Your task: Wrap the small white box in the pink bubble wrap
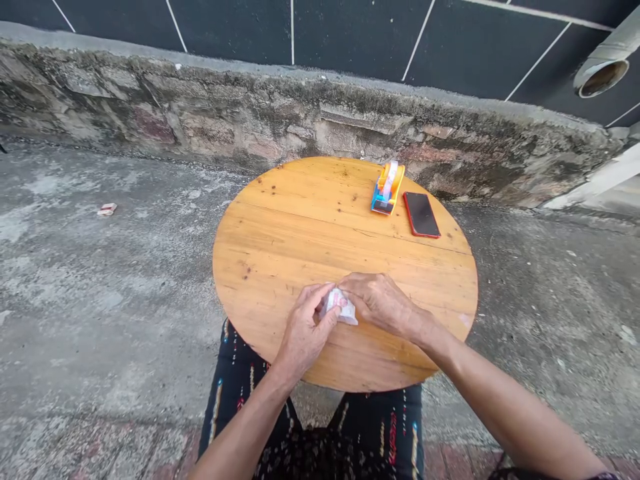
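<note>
A small white packet with pink print (349, 315), perhaps of paper or thin plastic, is over the near half of the round wooden table (280, 233). My left hand (307, 320) is closed on its left side, with the thumb across the front and the index finger along the top. From the right, my right hand (377, 300) reaches over with bent fingers pinching at the packet's upper edge. Its fingertips are partly hidden behind the packet and my left fingers. What is inside the packet, if anything, does not show.
At the table's far right stands a yellow and blue tape dispenser (387, 188) with a roll of tape. Beside it lies a dark-screened phone in a red case (423, 215). A low stone wall (250, 127) runs behind the table. A crumpled small pack (107, 209) lies on the concrete at left.
</note>
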`<state>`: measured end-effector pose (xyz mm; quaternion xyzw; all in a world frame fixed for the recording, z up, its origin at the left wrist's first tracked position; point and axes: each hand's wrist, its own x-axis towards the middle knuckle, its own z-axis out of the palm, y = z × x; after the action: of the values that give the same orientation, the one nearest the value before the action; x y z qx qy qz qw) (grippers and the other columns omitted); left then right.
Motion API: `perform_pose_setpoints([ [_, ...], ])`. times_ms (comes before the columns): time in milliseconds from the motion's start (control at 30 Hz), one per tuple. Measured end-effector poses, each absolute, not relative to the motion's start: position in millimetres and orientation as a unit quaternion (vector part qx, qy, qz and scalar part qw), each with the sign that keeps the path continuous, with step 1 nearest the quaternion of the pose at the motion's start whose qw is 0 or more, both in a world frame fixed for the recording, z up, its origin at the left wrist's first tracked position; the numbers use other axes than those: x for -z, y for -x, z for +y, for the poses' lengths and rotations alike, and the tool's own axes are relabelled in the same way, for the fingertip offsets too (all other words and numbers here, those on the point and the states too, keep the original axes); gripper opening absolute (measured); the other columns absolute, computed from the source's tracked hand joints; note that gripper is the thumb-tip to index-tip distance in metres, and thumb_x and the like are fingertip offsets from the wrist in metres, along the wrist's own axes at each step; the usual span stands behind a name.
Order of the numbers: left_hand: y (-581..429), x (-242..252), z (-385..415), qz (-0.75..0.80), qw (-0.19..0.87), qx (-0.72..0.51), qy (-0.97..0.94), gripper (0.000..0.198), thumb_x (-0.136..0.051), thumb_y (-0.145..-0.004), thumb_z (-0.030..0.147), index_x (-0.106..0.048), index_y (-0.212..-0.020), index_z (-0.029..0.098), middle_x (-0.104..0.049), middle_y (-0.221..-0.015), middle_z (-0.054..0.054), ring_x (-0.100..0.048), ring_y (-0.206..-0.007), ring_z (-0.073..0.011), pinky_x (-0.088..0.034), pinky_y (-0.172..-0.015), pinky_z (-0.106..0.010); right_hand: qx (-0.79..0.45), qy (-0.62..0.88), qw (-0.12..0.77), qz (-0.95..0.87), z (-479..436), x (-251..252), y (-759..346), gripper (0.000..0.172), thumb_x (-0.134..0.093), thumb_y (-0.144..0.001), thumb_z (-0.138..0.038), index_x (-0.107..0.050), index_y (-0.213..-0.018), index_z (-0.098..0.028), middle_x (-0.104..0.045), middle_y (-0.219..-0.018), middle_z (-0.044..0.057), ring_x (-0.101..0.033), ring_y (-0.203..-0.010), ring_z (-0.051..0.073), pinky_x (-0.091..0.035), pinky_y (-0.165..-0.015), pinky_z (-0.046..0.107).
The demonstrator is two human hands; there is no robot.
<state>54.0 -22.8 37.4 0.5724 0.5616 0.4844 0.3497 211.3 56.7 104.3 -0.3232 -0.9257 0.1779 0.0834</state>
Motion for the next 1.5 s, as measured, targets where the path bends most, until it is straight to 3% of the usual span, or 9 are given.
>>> perform_pose_setpoints([
  [267, -56.3, -39.5, -23.8, 0.56, 0.332, -0.495, -0.575, 0.034, -0.058, -0.089, 0.028, -0.06, -0.121, 0.021, -0.061, -0.112, -0.007, -0.057, -0.095, -0.0177, -0.049, -0.08, -0.029, -0.077, 0.314, 0.046, -0.945, 44.6, -96.8, -214.1, 0.02, -0.045, -0.091, -0.01, -0.064, -0.097, -0.014, -0.067, -0.091, 0.009, -0.063, -0.081, 0.018, -0.047, -0.073, 0.027],
  [433, -56.4, -40.5, -22.6, 0.567, 0.336, -0.484, -0.576, 0.034, -0.057, -0.089, 0.029, -0.059, -0.123, 0.021, -0.06, -0.113, -0.007, -0.057, -0.096, -0.0178, -0.049, -0.081, -0.03, -0.025, 0.31, 0.077, -0.947, 38.8, -84.3, -220.8, 0.018, -0.046, -0.092, -0.011, -0.059, -0.103, -0.014, -0.065, -0.097, 0.009, -0.061, -0.078, 0.018, -0.047, -0.071, 0.028],
  [767, -56.0, -37.7, -23.2, 0.567, 0.337, -0.479, -0.579, 0.037, -0.056, -0.088, 0.023, -0.058, -0.125, 0.022, -0.059, -0.117, -0.007, -0.057, -0.099, -0.0183, -0.048, -0.082, -0.03, -0.039, 0.287, 0.106, -0.951, 39.2, -80.3, -226.5, 0.019, -0.043, -0.096, -0.014, -0.059, -0.107, -0.016, -0.067, -0.098, 0.007, -0.063, -0.087, 0.018, -0.048, -0.076, 0.027],
  [1000, -55.9, -34.8, -21.4, 0.567, 0.332, -0.476, -0.584, 0.037, -0.055, -0.088, 0.022, -0.058, -0.126, 0.022, -0.059, -0.116, -0.007, -0.056, -0.099, -0.0185, -0.047, -0.084, -0.031, -0.036, 0.28, 0.086, -0.956, 43.9, -88.9, -222.8, 0.018, -0.048, -0.092, -0.012, -0.065, -0.098, -0.014, -0.07, -0.09, 0.008, -0.065, -0.08, 0.02, -0.049, -0.074, 0.032],
  [1167, -55.2, -35.1, -22.4, 0.568, 0.334, -0.471, -0.586, 0.036, -0.055, -0.089, 0.024, -0.058, -0.125, 0.022, -0.059, -0.116, -0.008, -0.056, -0.1, -0.019, -0.047, -0.084, -0.032, -0.072, 0.305, 0.222, -0.923, 35.8, -90.1, -238.7, 0.025, -0.048, -0.092, -0.013, -0.066, -0.11, -0.017, -0.069, -0.115, 0.011, -0.064, -0.104, 0.022, -0.047, -0.091, 0.04],
  [1333, -54.5, -35.8, -22.7, 0.566, 0.344, -0.475, -0.58, 0.036, -0.055, -0.09, 0.027, -0.058, -0.126, 0.023, -0.058, -0.12, -0.007, -0.056, -0.105, -0.0191, -0.047, -0.088, -0.033, -0.127, 0.4, 0.311, -0.853, 23.4, -69.5, -261.7, 0.025, -0.048, -0.093, -0.019, -0.065, -0.112, -0.02, -0.067, -0.118, 0.01, -0.062, -0.111, 0.023, -0.048, -0.095, 0.045],
  [1400, -54.3, -36.7, -22.6, 0.569, 0.345, -0.471, -0.579, 0.037, -0.055, -0.089, 0.028, -0.058, -0.126, 0.023, -0.058, -0.121, -0.007, -0.055, -0.107, -0.0191, -0.047, -0.09, -0.033, -0.174, 0.423, 0.305, -0.835, 19.9, -60.2, -264.9, 0.034, -0.054, -0.09, -0.026, -0.057, -0.124, -0.02, -0.062, -0.128, 0.012, -0.057, -0.12, 0.024, -0.045, -0.102, 0.047],
  [1500, -54.4, -38.2, -23.0, 0.578, 0.344, -0.461, -0.58, 0.037, -0.055, -0.09, 0.031, -0.058, -0.126, 0.023, -0.058, -0.121, -0.007, -0.055, -0.108, -0.0197, -0.048, -0.089, -0.033, -0.236, 0.444, 0.265, -0.823, 16.4, -51.5, -262.4, 0.065, -0.063, -0.084, -0.037, -0.038, -0.142, -0.019, -0.048, -0.142, 0.016, -0.045, -0.132, 0.028, -0.039, -0.108, 0.051],
])
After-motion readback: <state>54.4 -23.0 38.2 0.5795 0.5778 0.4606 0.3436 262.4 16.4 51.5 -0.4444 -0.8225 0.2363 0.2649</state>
